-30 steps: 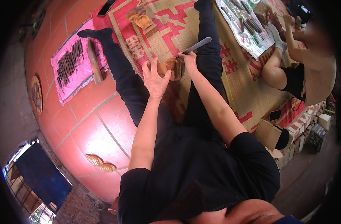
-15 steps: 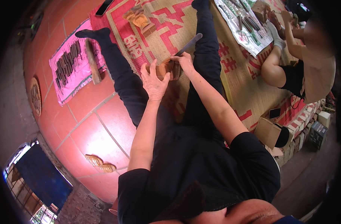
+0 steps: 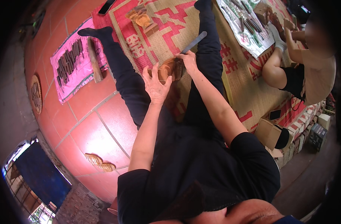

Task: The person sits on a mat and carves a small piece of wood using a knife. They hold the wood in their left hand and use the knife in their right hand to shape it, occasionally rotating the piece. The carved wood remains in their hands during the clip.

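And here we are at the middle of the frame: the left hand (image 3: 156, 86) is clamped on a carved wooden block (image 3: 164, 71), fingers spread over one side, thumb on the other. The block sits just above the centre, between two outstretched legs in dark trousers. Just beside it, the right hand (image 3: 188, 62) has its fingers closed round a flat grey file-like tool (image 3: 195, 41), whose rounded end points to the upper right, in front of one trouser leg. The hands are near each other but apart!

Up at top centre, a carved wooden figure (image 3: 143, 21) lies on the red-and-straw woven mat (image 3: 248, 93), with a dark phone (image 3: 106, 6) to its left. Over to the upper left, a pink cloth (image 3: 64, 95) carries a row of slim dark tools (image 3: 69, 62) and a wooden club (image 3: 95, 61). Lower left, a leaf-shaped carving (image 3: 99, 162) on the red tiles. Upper right, more tools on a white printed sheet (image 3: 265, 46), and beside it a co-worker (image 3: 319, 72) sits bent-kneed, hands too small to read clearly
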`<state>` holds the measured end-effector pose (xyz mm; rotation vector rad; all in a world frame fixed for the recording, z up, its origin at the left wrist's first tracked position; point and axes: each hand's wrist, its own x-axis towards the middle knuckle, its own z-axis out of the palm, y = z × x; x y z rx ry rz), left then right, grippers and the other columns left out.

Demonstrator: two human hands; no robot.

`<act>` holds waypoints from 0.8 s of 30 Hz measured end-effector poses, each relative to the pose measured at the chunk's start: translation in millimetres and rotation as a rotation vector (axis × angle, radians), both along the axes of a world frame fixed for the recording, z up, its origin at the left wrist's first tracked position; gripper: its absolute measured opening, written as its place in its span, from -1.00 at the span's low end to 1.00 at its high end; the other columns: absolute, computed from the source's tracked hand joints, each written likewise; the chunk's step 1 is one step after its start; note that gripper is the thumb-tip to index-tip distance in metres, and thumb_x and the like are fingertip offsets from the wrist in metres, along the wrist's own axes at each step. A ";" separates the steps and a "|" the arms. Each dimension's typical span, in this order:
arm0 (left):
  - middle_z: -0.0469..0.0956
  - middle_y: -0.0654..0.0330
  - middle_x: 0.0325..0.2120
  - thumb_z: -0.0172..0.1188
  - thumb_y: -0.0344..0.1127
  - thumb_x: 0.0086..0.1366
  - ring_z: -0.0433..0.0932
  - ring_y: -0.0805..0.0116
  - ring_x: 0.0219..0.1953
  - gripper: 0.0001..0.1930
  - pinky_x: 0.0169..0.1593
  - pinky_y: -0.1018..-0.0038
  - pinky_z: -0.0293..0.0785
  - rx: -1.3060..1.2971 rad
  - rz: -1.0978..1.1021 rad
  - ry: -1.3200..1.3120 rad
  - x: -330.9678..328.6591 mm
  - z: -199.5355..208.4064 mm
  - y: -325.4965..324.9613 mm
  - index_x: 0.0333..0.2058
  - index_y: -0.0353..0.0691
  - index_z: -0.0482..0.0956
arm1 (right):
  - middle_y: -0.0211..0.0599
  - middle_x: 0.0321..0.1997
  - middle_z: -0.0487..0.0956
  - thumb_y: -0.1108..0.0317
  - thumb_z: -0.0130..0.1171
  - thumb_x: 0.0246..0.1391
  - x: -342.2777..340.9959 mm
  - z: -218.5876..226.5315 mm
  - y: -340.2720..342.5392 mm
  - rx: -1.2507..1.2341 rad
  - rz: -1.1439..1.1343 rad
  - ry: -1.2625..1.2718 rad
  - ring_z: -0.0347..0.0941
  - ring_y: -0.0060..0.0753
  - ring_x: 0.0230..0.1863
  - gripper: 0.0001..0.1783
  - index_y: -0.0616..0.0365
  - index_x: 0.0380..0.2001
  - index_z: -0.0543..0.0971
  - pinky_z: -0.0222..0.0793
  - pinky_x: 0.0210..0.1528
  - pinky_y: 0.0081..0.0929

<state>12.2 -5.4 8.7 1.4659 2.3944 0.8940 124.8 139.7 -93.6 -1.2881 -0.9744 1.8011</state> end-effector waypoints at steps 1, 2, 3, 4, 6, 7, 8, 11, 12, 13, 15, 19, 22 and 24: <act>0.17 -0.06 0.13 0.43 -0.16 -0.11 0.29 -0.12 0.13 -0.23 0.12 0.08 0.38 -0.002 0.002 0.001 0.3 0.1 -0.1 0.16 0.04 0.36 | -0.38 -0.43 0.65 0.52 0.35 -0.13 0.6 -1.0 -0.7 0.005 -0.040 0.016 0.52 -0.53 -0.37 -0.84 0.25 -0.38 0.66 0.39 -0.22 -0.57; 0.17 -0.06 0.13 0.43 -0.16 -0.11 0.29 -0.12 0.13 -0.23 0.13 0.08 0.38 -0.005 0.004 -0.001 1.0 -0.6 -0.2 0.16 0.04 0.36 | -0.39 -0.43 0.65 0.52 0.34 -0.13 1.6 -0.9 -1.1 0.009 -0.080 0.029 0.52 -0.53 -0.36 -0.84 0.24 -0.38 0.67 0.39 -0.23 -0.57; 0.17 -0.06 0.13 0.44 -0.15 -0.11 0.29 -0.12 0.13 -0.23 0.13 0.08 0.38 0.005 0.002 0.007 0.3 -1.3 -0.1 0.16 0.04 0.36 | -0.39 -0.43 0.65 0.53 0.34 -0.13 0.4 -1.1 -1.2 -0.016 -0.036 0.031 0.51 -0.54 -0.36 -0.84 0.24 -0.37 0.67 0.39 -0.23 -0.57; 0.17 -0.07 0.13 0.44 -0.15 -0.11 0.29 -0.12 0.14 -0.23 0.13 0.08 0.38 0.014 -0.001 0.014 -1.4 -2.1 -0.1 0.16 0.04 0.36 | -0.40 -0.42 0.65 0.54 0.33 -0.13 -2.1 -1.5 -1.5 -0.040 0.008 0.033 0.51 -0.54 -0.36 -0.84 0.24 -0.37 0.67 0.39 -0.23 -0.57; 0.17 -0.07 0.13 0.44 -0.15 -0.11 0.29 -0.12 0.13 -0.23 0.13 0.08 0.38 0.018 -0.001 0.015 -0.3 -3.1 -1.7 0.16 0.04 0.36 | -0.40 -0.42 0.65 0.55 0.31 -0.12 -1.5 -4.7 -3.4 -0.006 0.100 -0.022 0.51 -0.54 -0.36 -0.83 0.24 -0.36 0.67 0.39 -0.23 -0.57; 0.17 -0.07 0.13 0.44 -0.16 -0.11 0.29 -0.12 0.13 -0.23 0.13 0.08 0.38 0.014 -0.001 0.010 1.1 -3.4 -2.4 0.16 0.04 0.36 | -0.41 -0.41 0.65 0.56 0.31 -0.12 -0.6 -7.2 -4.3 0.055 0.146 -0.078 0.51 -0.55 -0.37 -0.83 0.23 -0.36 0.66 0.39 -0.23 -0.58; 0.17 -0.07 0.13 0.44 -0.16 -0.11 0.29 -0.12 0.13 -0.23 0.13 0.08 0.38 0.013 0.000 0.011 0.2 -2.6 -2.1 0.16 0.04 0.36 | -0.41 -0.41 0.65 0.56 0.30 -0.12 -2.8 -6.4 -4.2 0.118 0.193 -0.128 0.51 -0.55 -0.37 -0.83 0.23 -0.35 0.66 0.40 -0.23 -0.58; 0.17 -0.07 0.13 0.44 -0.17 -0.11 0.29 -0.12 0.13 -0.22 0.13 0.08 0.38 -0.003 -0.001 0.004 1.1 0.2 2.7 0.16 0.03 0.36 | -0.41 -0.41 0.65 0.55 0.31 -0.12 -2.2 -4.2 -0.9 -0.017 -0.047 0.016 0.51 -0.54 -0.36 -0.83 0.23 -0.35 0.66 0.40 -0.21 -0.57; 0.17 -0.07 0.13 0.44 -0.16 -0.11 0.29 -0.12 0.13 -0.22 0.12 0.09 0.38 -0.007 -0.001 0.002 0.6 0.6 3.0 0.16 0.03 0.36 | -0.41 -0.42 0.65 0.56 0.31 -0.12 -0.5 -4.7 -0.5 0.027 -0.084 0.021 0.52 -0.53 -0.36 -0.83 0.25 -0.35 0.66 0.40 -0.21 -0.56; 0.17 -0.08 0.13 0.44 -0.16 -0.11 0.29 -0.12 0.12 -0.22 0.12 0.09 0.38 -0.012 -0.002 0.001 -0.2 1.3 2.9 0.16 0.03 0.37 | -0.40 -0.41 0.65 0.56 0.30 -0.12 -1.7 -5.2 -0.2 0.008 -0.052 0.036 0.52 -0.53 -0.35 -0.83 0.25 -0.35 0.66 0.40 -0.21 -0.56; 0.17 -0.07 0.13 0.44 -0.16 -0.11 0.30 -0.12 0.12 -0.23 0.12 0.09 0.39 -0.009 -0.002 0.006 0.0 -0.1 1.2 0.16 0.02 0.37 | -0.40 -0.41 0.65 0.57 0.29 -0.11 -3.4 -2.3 -4.3 -0.036 0.012 0.059 0.53 -0.52 -0.35 -0.82 0.26 -0.35 0.66 0.40 -0.21 -0.55; 0.18 -0.06 0.12 0.44 -0.16 -0.11 0.31 -0.12 0.11 -0.23 0.11 0.09 0.39 0.008 -0.001 0.013 0.9 -1.4 4.3 0.15 0.02 0.37 | -0.38 -0.40 0.66 0.56 0.30 -0.11 -2.9 -2.0 -5.3 0.103 0.128 -0.125 0.53 -0.54 -0.36 -0.82 0.26 -0.34 0.66 0.41 -0.23 -0.57; 0.18 -0.07 0.12 0.44 -0.16 -0.12 0.31 -0.12 0.11 -0.23 0.11 0.09 0.39 0.010 0.009 0.024 0.4 0.0 3.8 0.15 0.01 0.38 | -0.37 -0.39 0.66 0.51 0.33 -0.12 -0.8 0.9 -0.8 0.020 -0.061 0.029 0.52 -0.57 -0.36 -0.82 0.26 -0.35 0.66 0.40 -0.23 -0.58; 0.18 -0.07 0.12 0.44 -0.16 -0.11 0.31 -0.12 0.11 -0.23 0.12 0.09 0.38 0.017 0.002 0.021 0.5 -1.1 4.5 0.15 0.01 0.38 | -0.38 -0.39 0.66 0.50 0.33 -0.12 -1.0 -3.0 -2.2 0.039 0.008 0.011 0.52 -0.56 -0.36 -0.81 0.26 -0.33 0.66 0.40 -0.23 -0.58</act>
